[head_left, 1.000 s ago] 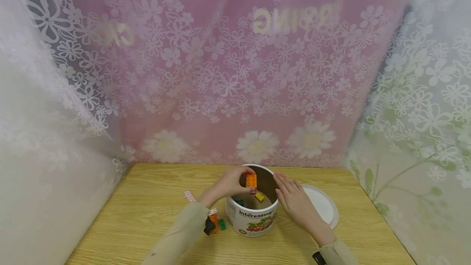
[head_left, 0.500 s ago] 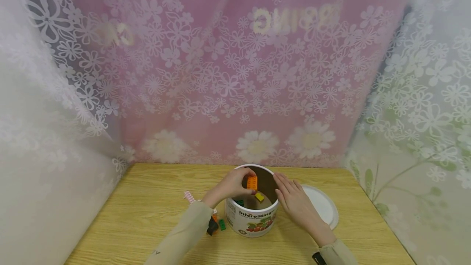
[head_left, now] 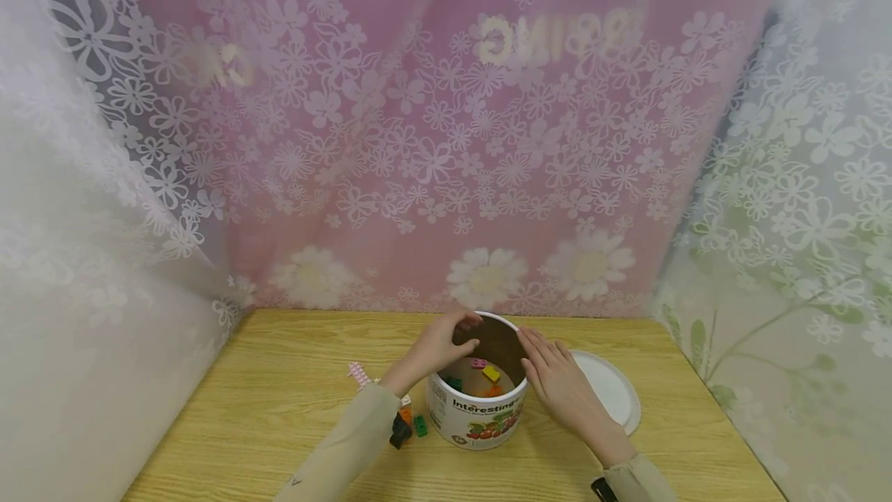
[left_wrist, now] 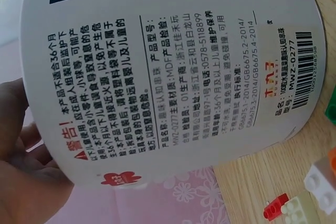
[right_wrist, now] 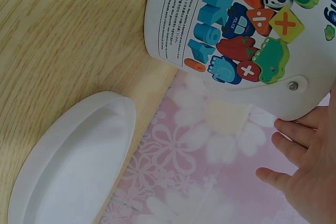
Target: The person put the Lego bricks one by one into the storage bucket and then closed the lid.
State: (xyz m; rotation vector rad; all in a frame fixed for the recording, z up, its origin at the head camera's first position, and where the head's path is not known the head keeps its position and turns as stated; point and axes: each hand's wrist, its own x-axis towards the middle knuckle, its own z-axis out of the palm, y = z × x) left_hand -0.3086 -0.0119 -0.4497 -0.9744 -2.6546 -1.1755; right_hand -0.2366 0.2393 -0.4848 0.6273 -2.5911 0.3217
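A white printed bucket (head_left: 477,426) stands on the wooden table with its top uncovered. Over its left rim is my left hand (head_left: 437,348), thumb and fingers spread apart with nothing between them. Inside the bucket lie a pink brick (head_left: 478,363), a yellow brick (head_left: 491,373), an orange brick (head_left: 493,391) partly hidden by the front rim, and a dark green brick (head_left: 454,383). My right hand (head_left: 560,382) rests with straight fingers against the right rim; in the right wrist view those fingers touch the bucket's wall (right_wrist: 173,30).
A white lid (head_left: 620,397) lies right of the bucket. Left of it are a green brick (head_left: 420,425), a black piece (head_left: 400,434), an orange brick (head_left: 406,414) and a pink studded strip (head_left: 358,374). The left wrist view adds a small red brick (left_wrist: 275,207) and a white brick (left_wrist: 321,183).
My left hand has let go of the orange brick and a pink one, which now lie on the bucket's floor. Its fingers have spread apart. The right hand stays on the rim.
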